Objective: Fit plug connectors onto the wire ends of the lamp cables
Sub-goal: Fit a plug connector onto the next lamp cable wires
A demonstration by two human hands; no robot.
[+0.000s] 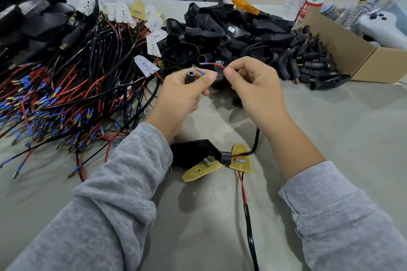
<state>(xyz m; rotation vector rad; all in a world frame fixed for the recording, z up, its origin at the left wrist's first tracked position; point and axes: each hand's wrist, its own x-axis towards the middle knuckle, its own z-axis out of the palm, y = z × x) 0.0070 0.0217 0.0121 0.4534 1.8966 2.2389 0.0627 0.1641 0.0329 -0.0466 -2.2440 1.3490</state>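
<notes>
on grey table (pixel 330 116), cable heap (pixel 66 94), black housings (pixel 220 31), cardboard box (pixel 343 55)

Left hand (pixel 182 92) grips a black plug connector (pixel 190 75); right hand (pixel 253 81) pinches the red wire (pixel 214 64) just beside it.

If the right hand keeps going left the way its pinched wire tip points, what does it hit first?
Likely the left hand, specifically the black plug connector it grips; the red wire tip sits slightly above it, though depth is unclear. The right hand is close.
</notes>
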